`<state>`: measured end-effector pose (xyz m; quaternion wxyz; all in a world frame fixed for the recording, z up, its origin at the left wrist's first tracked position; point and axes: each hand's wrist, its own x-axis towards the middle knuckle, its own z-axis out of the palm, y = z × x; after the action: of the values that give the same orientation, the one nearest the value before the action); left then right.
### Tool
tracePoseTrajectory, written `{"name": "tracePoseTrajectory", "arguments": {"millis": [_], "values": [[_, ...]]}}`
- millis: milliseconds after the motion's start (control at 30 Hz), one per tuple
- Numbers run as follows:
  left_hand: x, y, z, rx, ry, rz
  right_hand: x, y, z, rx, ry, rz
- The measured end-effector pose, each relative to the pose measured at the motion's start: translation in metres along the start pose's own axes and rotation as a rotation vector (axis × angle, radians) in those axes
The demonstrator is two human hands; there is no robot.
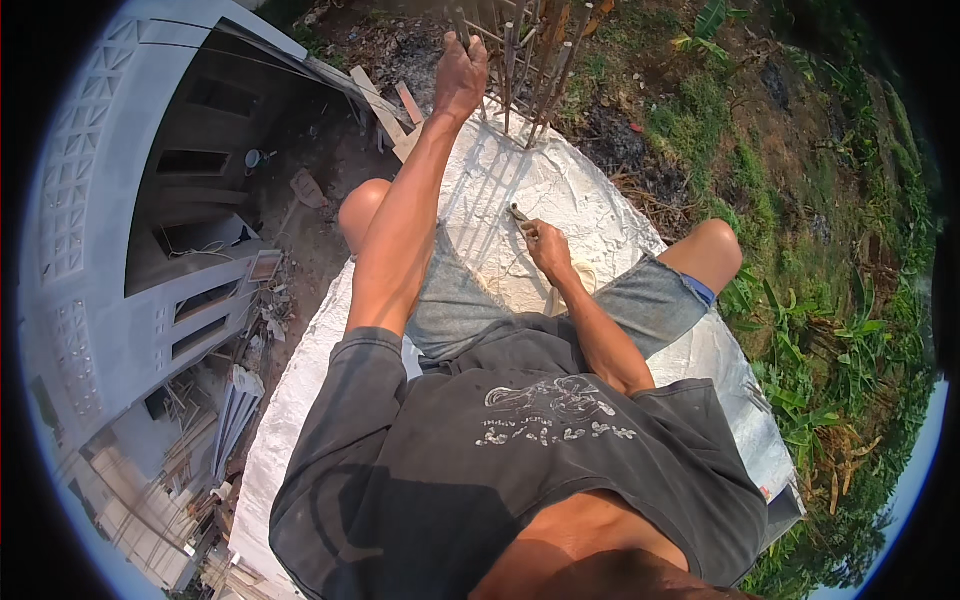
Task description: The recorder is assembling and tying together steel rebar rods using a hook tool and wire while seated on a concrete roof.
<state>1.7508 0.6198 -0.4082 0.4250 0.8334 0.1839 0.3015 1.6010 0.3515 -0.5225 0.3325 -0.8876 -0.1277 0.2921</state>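
Note:
I sit astride a rough, white-coated concrete slab point(470, 190). With my arm stretched forward, my left hand point(462, 78) is closed round a steel rebar point(462, 22) at the far edge of the slab. Several more upright rebars point(509, 75) stand just right of that hand, and their thin shadows fall across the slab. Between my thighs, my right hand point(547, 248) is closed on a small metal tool that looks like pincers point(516, 212). The tool's rounded head points forward and left, over the slab; its handles are mostly hidden in my fingers.
Wooden boards point(380, 105) lie by the slab's far left edge. On the left, well below, is a grey building point(110, 300) with dark openings and scattered debris. Grass and plants point(800, 340) cover the lower ground on the right. The slab's edges drop off on both sides.

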Motion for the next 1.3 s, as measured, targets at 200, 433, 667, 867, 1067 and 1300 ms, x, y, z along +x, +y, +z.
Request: {"name": "tracePoseTrajectory", "arguments": {"millis": [200, 433, 667, 867, 1067, 1300], "values": [[-0.018, -0.096, 0.018, 0.176, -0.038, -0.003, 0.001, 0.042, 0.024, -0.119, 0.092, 0.054], [-0.023, -0.145, 0.050, 0.405, -0.122, 0.079, -0.015, 0.071, 0.036, -0.388, -0.029, 0.108], [0.006, -0.179, 0.018, 0.635, -0.156, 0.234, 0.023, 0.079, 0.004, -0.391, 0.284, 0.080], [0.007, -0.050, 0.023, 0.250, -0.103, 0.244, 0.040, 0.130, -0.016, -0.519, 0.082, 0.152], [0.002, 0.002, -0.023, -0.349, -0.182, -0.079, 0.052, 0.131, -0.007, -0.597, 0.068, 0.044], [-0.006, 0.009, -0.018, -0.535, -0.222, -0.198, 0.046, 0.147, 0.005, -0.649, 0.101, 0.055]]}}
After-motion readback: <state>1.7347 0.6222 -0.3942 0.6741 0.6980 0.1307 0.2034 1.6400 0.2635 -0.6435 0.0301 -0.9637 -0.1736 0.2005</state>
